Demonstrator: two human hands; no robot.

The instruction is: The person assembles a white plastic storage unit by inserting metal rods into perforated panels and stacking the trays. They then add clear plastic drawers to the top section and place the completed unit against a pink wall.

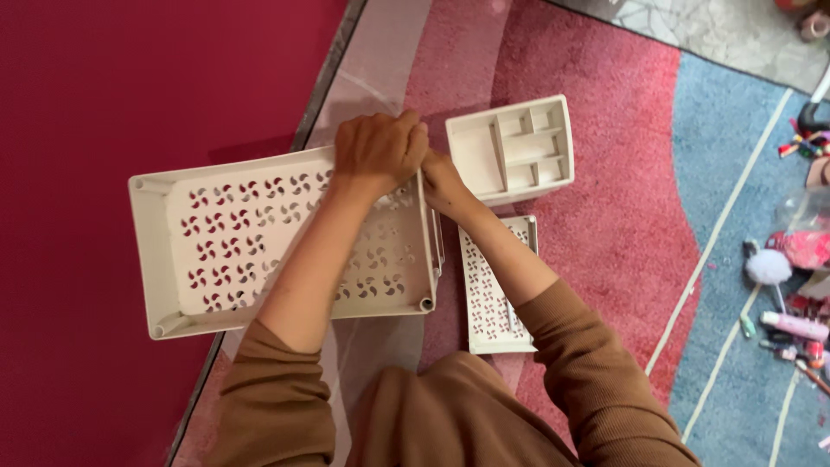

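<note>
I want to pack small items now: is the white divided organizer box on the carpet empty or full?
Empty. The divided organizer box lies open side up on the carpet, and only bare white bottoms show in all its compartments.

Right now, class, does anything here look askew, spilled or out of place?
Yes. Small cosmetics and pens lie scattered across the rug at the right edge, in no order. The big perforated tray under both hands sits tilted; no visible damage.
</note>
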